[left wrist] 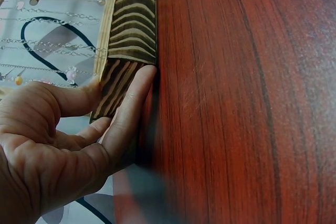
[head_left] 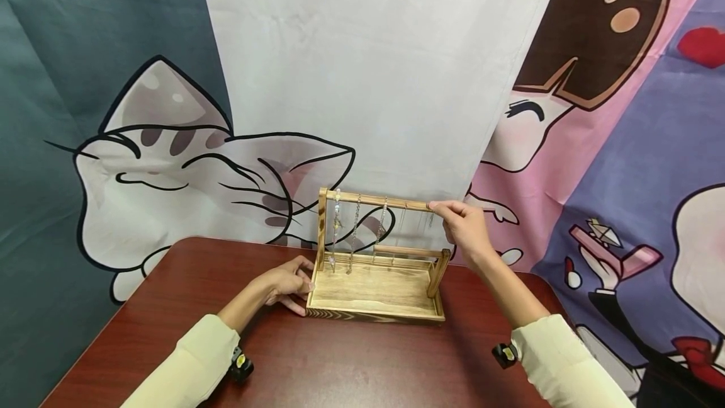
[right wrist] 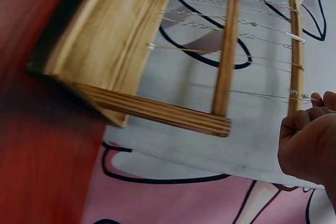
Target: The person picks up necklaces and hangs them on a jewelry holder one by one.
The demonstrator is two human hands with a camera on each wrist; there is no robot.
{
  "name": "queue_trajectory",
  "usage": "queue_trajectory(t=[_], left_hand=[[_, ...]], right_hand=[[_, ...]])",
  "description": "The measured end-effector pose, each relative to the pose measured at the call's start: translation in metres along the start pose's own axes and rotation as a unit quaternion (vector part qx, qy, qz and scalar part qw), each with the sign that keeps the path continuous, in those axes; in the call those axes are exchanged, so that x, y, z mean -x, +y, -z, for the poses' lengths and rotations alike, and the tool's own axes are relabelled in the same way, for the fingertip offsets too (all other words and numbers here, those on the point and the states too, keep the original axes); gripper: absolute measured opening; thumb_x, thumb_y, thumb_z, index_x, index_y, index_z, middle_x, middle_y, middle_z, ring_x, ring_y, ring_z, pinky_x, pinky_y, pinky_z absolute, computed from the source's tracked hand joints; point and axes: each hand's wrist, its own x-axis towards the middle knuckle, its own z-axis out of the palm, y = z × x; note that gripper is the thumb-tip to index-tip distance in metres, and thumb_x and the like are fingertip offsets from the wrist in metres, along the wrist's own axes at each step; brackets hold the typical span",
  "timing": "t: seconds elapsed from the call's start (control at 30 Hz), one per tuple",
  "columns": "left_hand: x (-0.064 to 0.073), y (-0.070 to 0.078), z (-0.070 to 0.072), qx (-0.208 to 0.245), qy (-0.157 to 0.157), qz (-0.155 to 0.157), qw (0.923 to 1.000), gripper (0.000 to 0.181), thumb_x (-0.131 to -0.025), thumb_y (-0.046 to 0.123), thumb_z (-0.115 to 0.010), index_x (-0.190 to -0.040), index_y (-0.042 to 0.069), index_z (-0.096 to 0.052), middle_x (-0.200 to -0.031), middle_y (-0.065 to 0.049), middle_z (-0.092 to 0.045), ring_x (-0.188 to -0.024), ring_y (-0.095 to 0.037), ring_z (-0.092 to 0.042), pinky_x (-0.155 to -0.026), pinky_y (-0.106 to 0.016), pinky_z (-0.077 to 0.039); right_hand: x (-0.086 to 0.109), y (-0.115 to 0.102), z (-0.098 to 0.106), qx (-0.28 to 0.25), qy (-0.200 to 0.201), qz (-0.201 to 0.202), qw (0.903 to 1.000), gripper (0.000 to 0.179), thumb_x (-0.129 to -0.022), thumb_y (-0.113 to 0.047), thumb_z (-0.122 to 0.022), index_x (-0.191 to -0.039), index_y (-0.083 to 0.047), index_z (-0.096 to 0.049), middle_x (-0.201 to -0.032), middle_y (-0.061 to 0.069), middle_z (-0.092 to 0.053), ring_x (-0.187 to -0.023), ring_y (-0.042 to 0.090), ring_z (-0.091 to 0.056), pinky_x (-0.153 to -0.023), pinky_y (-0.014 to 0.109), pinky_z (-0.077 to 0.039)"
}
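Observation:
A wooden jewelry stand [head_left: 370,288] has a shallow tray base and an upper rod [head_left: 368,198], with several necklaces [head_left: 355,232] hanging from the rod. My left hand [head_left: 287,283] grips the tray's left end, thumb at the rim and fingers along the outside, as the left wrist view [left wrist: 63,135] shows. At the upper rod's right end, my right hand [head_left: 466,224] pinches a thin silver necklace [right wrist: 268,96] beside the rod. In the right wrist view, the right hand [right wrist: 312,142] partly hides the rod's end and its own fingertips.
A lower rod [head_left: 404,250] meets the short right post [head_left: 438,274]; the left post [head_left: 321,228] is taller. The stand sits on a reddish-brown table [head_left: 362,364]. Close behind hangs a cloth backdrop [head_left: 368,80] with cartoon figures.

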Motion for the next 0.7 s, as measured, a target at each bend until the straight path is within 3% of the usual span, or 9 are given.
queue_trajectory(t=[0.1,0.23,0.4,0.57,0.63,0.7], left_hand=[[0.001,0.001,0.0,0.0,0.0,0.0,1.0,0.06,-0.1,-0.01,-0.063,-0.153,-0.004,-0.037,-0.119,-0.024,-0.057,-0.091,-0.032,-0.064,-0.069,-0.05,-0.076],[0.001,0.001,0.0,-0.001,0.001,0.002,1.0,0.06,-0.1,-0.011,-0.063,-0.153,-0.004,-0.037,-0.119,-0.025,-0.057,-0.092,-0.032,-0.064,-0.07,-0.051,-0.076],[0.002,0.001,0.0,-0.001,0.001,0.006,1.0,0.06,-0.1,-0.011,-0.063,-0.154,-0.004,-0.037,-0.119,-0.024,-0.057,-0.093,-0.032,-0.064,-0.071,-0.051,-0.076],[0.002,0.002,-0.001,-0.001,-0.001,0.005,1.0,0.06,-0.099,-0.01,-0.064,-0.153,-0.003,-0.038,-0.118,-0.023,-0.058,-0.093,-0.032,-0.066,-0.071,-0.052,-0.076],[0.002,0.003,-0.001,-0.002,-0.002,0.004,1.0,0.061,-0.099,-0.011,-0.063,-0.153,-0.003,-0.038,-0.117,-0.023,-0.059,-0.093,-0.033,-0.067,-0.071,-0.053,-0.076],[0.002,0.004,-0.001,-0.003,-0.002,0.004,1.0,0.061,-0.098,-0.011,-0.063,-0.153,-0.003,-0.037,-0.117,-0.022,-0.059,-0.093,-0.033,-0.067,-0.071,-0.053,-0.076]], right_hand=[[0.006,0.009,0.0,0.033,0.004,-0.006,0.9994,0.024,-0.106,-0.027,-0.082,-0.114,-0.005,-0.087,-0.054,-0.014,-0.04,-0.051,0.003,-0.032,-0.049,0.02,-0.028],[0.012,0.02,-0.001,0.079,0.003,-0.014,0.9968,0.037,-0.105,-0.029,-0.082,-0.123,0.003,-0.083,-0.062,-0.016,-0.044,-0.065,0.004,-0.039,-0.062,0.021,-0.039],[0.018,0.034,-0.002,0.11,-0.016,-0.027,0.9935,0.041,-0.105,-0.028,-0.081,-0.128,0.005,-0.081,-0.068,-0.013,-0.049,-0.066,0.004,-0.04,-0.056,0.019,-0.035],[0.022,0.043,-0.003,0.142,-0.02,-0.038,0.9889,0.038,-0.106,-0.029,-0.079,-0.128,0.002,-0.083,-0.088,-0.009,-0.074,-0.079,0.005,-0.057,-0.064,0.016,-0.046],[0.024,0.044,-0.003,0.157,-0.015,-0.039,0.9867,0.037,-0.105,-0.029,-0.08,-0.126,0.002,-0.084,-0.1,-0.004,-0.08,-0.09,0.007,-0.062,-0.073,0.016,-0.051],[0.024,0.045,-0.003,0.171,-0.007,-0.039,0.9845,0.035,-0.104,-0.029,-0.08,-0.121,0.001,-0.085,-0.102,0.001,-0.082,-0.091,0.011,-0.062,-0.072,0.018,-0.051]])
